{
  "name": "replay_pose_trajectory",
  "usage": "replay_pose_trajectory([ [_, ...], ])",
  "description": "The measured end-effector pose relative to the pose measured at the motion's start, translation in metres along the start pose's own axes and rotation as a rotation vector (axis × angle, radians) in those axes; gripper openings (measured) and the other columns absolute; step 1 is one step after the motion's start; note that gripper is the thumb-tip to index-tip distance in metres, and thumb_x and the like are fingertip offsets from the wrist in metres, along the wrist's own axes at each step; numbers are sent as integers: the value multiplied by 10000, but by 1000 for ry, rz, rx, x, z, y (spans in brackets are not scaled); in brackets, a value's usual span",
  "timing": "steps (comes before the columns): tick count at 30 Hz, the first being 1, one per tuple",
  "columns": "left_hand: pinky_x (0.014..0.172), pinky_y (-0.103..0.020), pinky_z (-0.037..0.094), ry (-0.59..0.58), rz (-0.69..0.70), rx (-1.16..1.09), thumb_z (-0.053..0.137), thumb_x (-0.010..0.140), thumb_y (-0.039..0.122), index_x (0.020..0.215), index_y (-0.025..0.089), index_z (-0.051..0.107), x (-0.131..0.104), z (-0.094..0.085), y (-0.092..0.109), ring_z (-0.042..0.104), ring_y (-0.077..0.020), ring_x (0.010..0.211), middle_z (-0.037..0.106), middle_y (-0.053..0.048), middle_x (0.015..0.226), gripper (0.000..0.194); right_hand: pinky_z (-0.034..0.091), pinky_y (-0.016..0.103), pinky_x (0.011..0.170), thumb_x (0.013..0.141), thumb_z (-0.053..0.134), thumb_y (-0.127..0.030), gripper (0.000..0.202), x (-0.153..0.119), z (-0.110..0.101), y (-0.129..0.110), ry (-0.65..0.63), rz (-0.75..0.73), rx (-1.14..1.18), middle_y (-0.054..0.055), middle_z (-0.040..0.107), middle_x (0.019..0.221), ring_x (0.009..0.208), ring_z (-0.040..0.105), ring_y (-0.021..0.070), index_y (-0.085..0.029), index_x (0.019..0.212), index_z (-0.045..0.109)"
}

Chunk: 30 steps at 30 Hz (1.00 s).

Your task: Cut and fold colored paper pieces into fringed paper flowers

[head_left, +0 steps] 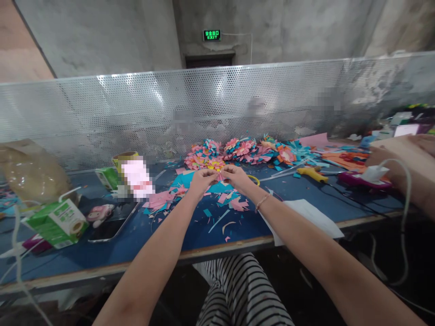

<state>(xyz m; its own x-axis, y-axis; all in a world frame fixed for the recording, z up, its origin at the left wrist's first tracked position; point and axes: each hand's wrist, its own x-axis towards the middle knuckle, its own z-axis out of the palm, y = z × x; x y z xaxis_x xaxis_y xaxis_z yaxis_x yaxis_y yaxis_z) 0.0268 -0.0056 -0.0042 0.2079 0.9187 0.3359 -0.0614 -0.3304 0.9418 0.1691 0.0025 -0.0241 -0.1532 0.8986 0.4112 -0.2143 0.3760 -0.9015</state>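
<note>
My left hand (203, 180) and my right hand (237, 177) meet over the middle of the table, fingertips pinched together. Between them is a small pink paper piece (220, 177), partly hidden by the fingers. Under and around my hands lie blue paper (183, 181) and loose pink paper strips (161, 199). Just behind them is a pile of pink, blue and yellow paper flowers (205, 156), with more paper flowers (241, 149) to its right.
A yellow-handled tool (312, 174) with a black cord and a white sheet (306, 219) are at right. Left are a green-and-white carton (57, 222), a phone (108, 230) and a lit screen (137, 176). A perforated metal panel (210, 99) stands behind. Another person's arm (401, 163) reaches in at right.
</note>
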Motion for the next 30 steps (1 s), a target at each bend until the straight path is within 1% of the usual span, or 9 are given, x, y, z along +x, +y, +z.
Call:
replay_pose_trajectory([
  [5, 622, -281, 477, 21, -23, -66, 728, 491, 294, 614, 124, 630, 0, 2, -1, 539, -96, 554, 592, -8, 588, 231, 379, 205, 517, 601, 628, -431, 309, 0, 2, 0, 5, -15, -65, -48, 442, 607, 539, 412, 61, -164, 684, 499],
  [8, 625, -287, 477, 25, -42, -91, 729, 486, 287, 616, 125, 633, 1, 2, -1, 539, -97, 552, 588, -7, 579, 229, 374, 203, 509, 636, 596, -439, 301, -1, 4, -1, -7, -52, -108, -54, 413, 595, 526, 397, 57, -167, 674, 472],
  [13, 627, -288, 469, 31, -68, -86, 729, 484, 270, 624, 122, 633, -2, 4, 2, 539, -97, 555, 588, -7, 587, 224, 371, 210, 504, 681, 550, -439, 285, -1, 2, -1, -20, -121, -229, -49, 428, 587, 508, 410, 59, -165, 687, 471],
  [20, 607, -269, 456, -4, -80, -50, 716, 499, 261, 624, 119, 608, -3, 3, 5, 528, -87, 533, 580, -3, 586, 218, 361, 214, 495, 687, 546, -424, 266, -2, -2, -2, -35, -170, -317, -47, 429, 554, 507, 416, 71, -163, 700, 496],
  [23, 581, -263, 452, -16, -35, -14, 714, 507, 272, 648, 133, 564, -3, 1, 5, 522, -84, 511, 563, 15, 566, 248, 361, 219, 505, 686, 550, -399, 245, -1, -3, -3, -40, -190, -357, -38, 448, 565, 518, 421, 77, -158, 730, 544],
  [26, 570, -265, 452, 10, 25, 28, 719, 500, 260, 710, 166, 483, -3, 1, 7, 539, -99, 515, 556, 41, 543, 329, 358, 224, 512, 695, 540, -393, 240, 1, -6, -3, -45, -197, -429, -25, 477, 570, 525, 427, 84, -160, 725, 586],
  [30, 537, -234, 415, 41, 87, 132, 718, 494, 238, 693, 185, 405, -5, 2, 11, 532, -101, 506, 553, 47, 522, 374, 360, 229, 521, 703, 527, -376, 226, 1, -7, -4, -45, -211, -495, -17, 504, 565, 532, 442, 95, -163, 704, 604],
])
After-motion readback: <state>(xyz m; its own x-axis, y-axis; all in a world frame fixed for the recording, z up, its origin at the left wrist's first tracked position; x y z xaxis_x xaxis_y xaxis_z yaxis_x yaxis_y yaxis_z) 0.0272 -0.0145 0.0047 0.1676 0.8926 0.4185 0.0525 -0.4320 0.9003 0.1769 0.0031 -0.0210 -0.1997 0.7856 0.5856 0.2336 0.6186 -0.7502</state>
